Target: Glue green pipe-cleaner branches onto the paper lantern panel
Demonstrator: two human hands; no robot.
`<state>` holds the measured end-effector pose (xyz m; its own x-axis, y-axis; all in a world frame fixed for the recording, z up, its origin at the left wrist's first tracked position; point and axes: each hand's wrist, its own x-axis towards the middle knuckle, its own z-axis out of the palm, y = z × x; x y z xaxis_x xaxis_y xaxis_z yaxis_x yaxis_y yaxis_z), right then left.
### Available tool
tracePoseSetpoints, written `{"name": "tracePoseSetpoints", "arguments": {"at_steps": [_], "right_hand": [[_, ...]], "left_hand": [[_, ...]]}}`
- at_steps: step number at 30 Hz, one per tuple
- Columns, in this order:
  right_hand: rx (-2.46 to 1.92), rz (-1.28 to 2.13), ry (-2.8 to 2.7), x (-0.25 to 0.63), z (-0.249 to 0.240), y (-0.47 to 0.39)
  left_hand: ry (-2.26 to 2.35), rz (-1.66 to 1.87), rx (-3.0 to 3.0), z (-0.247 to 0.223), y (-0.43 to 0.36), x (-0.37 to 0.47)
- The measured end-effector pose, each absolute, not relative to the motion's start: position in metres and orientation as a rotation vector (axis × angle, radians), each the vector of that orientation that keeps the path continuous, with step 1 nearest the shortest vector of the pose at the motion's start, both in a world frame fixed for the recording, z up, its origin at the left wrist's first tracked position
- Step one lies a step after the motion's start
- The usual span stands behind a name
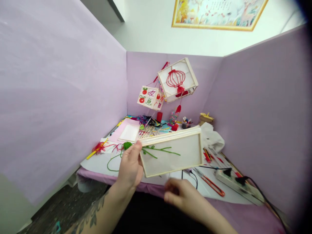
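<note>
A rectangular panel [175,161] with a pale wooden frame and white sheet is held up, tilted, above the table. Green yarn [168,150] lies on the sheet in branching lines, starting near the panel's left end. My left hand [130,164] grips that left end, thumb on the front. Below the panel, apart from it, is my right hand [179,193], its fingers curled; whether anything small is between them cannot be made out. A ball of green yarn [127,145] sits on the table behind my left hand, with a loose strand looping left.
Two decorated box lanterns [175,78] hang at the back. Orange-handled scissors [212,185] and a power strip [239,187] lie at the right. Red yarn [98,148] and a white framed panel [129,133] are at the left. Purple partitions [63,84] enclose the table.
</note>
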<state>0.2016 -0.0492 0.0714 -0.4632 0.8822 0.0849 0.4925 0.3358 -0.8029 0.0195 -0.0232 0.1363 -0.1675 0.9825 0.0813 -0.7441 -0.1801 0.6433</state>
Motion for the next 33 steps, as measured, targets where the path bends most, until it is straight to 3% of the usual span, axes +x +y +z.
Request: {"name": "tracePoseSetpoints", "arguments": {"at_steps": [3, 8, 10, 20, 33], "right_hand": [[-1.03, 0.809, -2.389, 0.222, 0.112, -0.069], [-0.713, -0.092, -2.214, 0.235, 0.178, -0.066], [-0.67, -0.236, -2.184, 0.232, 0.188, -0.057], [-0.712, -0.129, -2.261, 0.221, 0.167, -0.058], [-0.644, -0.322, -2.318, 0.222, 0.16, -0.057]], "left_hand": [[0.602, 1.482, 0.744, 0.15, -0.022, 0.012], [0.648, 1.11, 0.81, 0.175, -0.023, 0.012], [0.654, 0.99, 0.806, 0.181, -0.028, 0.016], [0.683, 0.8, 0.818, 0.183, -0.047, 0.027], [0.661, 0.778, 0.776, 0.176, -0.046, 0.029]]}}
